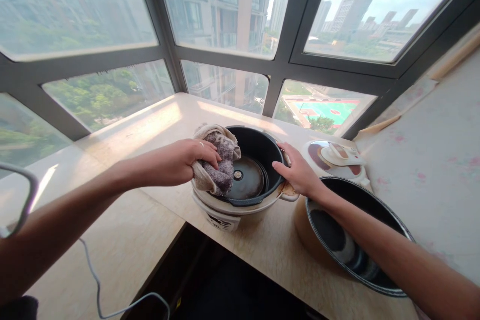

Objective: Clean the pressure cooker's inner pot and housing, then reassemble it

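A white electric pressure cooker point(221, 220) stands on the window ledge with its dark inside and round heating plate point(245, 180) showing. My left hand point(200, 157), with a ring on one finger, is closed on a bunched grey and beige cloth point(223, 165). That cloth hangs over the cooker's left rim and partly into it. On the opposite side, my right hand point(298, 170) grips the cooker's rim by its side handle, thumb on the inner edge. To the right sits the removed inner pot point(322, 240), dark inside, partly behind my right forearm.
Behind the inner pot, the cooker's lid point(337, 160) lies near the papered wall point(423, 175). Large windows point(225, 10) rise behind the ledge. A pale cable point(99, 285) hangs at the lower left. The ledge's front edge point(240, 255) drops to a dark space.
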`<state>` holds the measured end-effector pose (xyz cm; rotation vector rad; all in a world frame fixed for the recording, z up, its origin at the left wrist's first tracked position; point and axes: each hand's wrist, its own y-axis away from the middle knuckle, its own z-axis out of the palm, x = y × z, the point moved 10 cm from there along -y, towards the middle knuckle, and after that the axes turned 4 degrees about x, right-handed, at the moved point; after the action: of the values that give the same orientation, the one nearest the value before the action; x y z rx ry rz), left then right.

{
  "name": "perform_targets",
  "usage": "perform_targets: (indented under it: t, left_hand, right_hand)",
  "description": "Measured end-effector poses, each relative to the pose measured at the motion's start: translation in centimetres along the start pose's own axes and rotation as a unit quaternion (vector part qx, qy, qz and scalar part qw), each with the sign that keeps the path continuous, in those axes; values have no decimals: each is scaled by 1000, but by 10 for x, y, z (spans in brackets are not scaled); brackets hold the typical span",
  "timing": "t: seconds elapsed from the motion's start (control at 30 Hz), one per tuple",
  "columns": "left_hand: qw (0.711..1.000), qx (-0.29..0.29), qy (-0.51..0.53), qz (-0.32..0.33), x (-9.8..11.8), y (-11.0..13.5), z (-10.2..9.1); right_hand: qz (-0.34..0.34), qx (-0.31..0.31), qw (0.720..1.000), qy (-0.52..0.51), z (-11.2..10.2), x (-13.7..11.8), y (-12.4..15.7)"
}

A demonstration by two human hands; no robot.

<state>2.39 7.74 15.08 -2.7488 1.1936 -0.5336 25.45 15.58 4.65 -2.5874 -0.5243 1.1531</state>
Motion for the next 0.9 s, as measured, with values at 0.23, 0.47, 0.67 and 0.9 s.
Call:
perform_targets:
  t: [0.23, 0.47, 0.67, 0.9]
  left_hand:
    - [991, 123, -45, -36, 38, 47, 6]
    - [942, 302, -112, -98, -3, 67, 2]
    - [907, 400, -17, -130, -80, 63, 2]
    - [920, 347, 40, -177, -133, 12, 6]
  right_hand:
    - [12, -3, 1000, 2, -1, 0, 0]
    - [26, 1, 1000, -4, 1, 4, 1]
    - [32, -1, 999, -8, 1, 3, 1]
    - [51, 6, 999, -1, -2, 6, 2]
